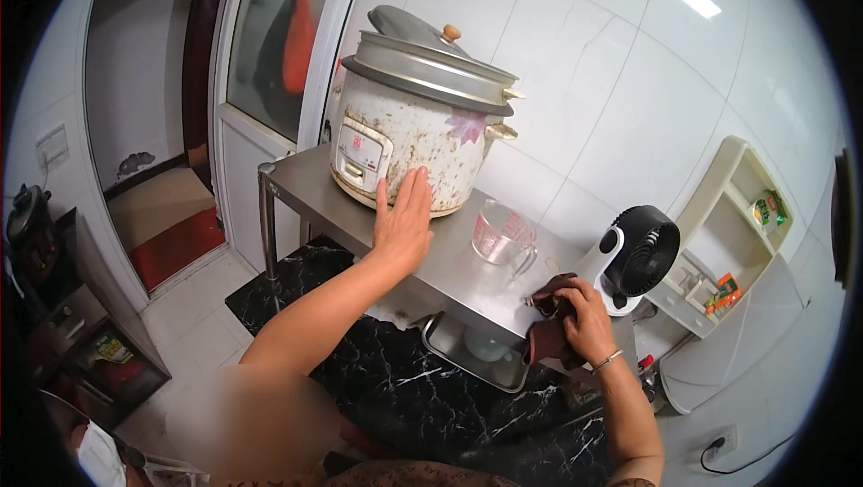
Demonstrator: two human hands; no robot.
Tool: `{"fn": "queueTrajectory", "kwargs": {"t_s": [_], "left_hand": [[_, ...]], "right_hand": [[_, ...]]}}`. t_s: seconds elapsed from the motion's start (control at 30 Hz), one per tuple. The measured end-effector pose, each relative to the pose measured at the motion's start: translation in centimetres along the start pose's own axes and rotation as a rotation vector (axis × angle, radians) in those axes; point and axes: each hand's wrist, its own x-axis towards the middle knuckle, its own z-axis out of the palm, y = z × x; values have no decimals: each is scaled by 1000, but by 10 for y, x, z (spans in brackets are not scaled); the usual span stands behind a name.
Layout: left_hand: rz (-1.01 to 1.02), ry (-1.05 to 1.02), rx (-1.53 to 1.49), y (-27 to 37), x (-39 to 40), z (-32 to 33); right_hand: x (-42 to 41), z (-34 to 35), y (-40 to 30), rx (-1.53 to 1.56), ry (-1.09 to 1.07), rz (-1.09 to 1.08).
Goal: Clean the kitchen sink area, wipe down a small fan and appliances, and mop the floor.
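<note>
A large white rice cooker (pixel 411 139), stained with rust-coloured spots, stands on a stainless steel shelf (pixel 317 180). On top sits a metal steamer ring (pixel 431 69), its lid (pixel 414 28) tilted. My left hand (pixel 404 227) is flat and empty, fingers extended against or just before the cooker's lower front; whether it touches cannot be made out. Bunched in my right hand (pixel 590 322) is a dark brown cloth (pixel 549 338) at the shelf's front edge. Between the hands stands a clear measuring jug (pixel 502 234) with red markings.
A black and white fan (pixel 640 251) stands right of the cloth. Below the shelf are a metal tray (pixel 465 352) and a black marble-patterned surface (pixel 431 399). A cream wall rack (pixel 731 231) holds packets. At left are a glazed door (pixel 276 48) and a dark cabinet (pixel 111 365).
</note>
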Motion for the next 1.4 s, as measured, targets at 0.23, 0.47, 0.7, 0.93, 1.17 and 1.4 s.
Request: {"fn": "queueTrajectory", "kwargs": {"t_s": [0.23,0.47,0.7,0.93,1.17,1.4], "left_hand": [[-37,84,-184,-4,2,-13],[14,111,52,-20,3,-6],[93,135,-163,-30,-25,6],[16,331,-444,-37,-45,27],[9,264,-405,-32,-43,26],[36,296,-431,-33,-39,23]], "right_hand": [[-4,26,17,205,-61,108],[-8,33,22,255,17,139],[20,10,-8,313,2,33],[138,6,-119,68,298,-416],[218,63,-147,-7,578,-404],[165,70,-110,48,45,-359]]}}
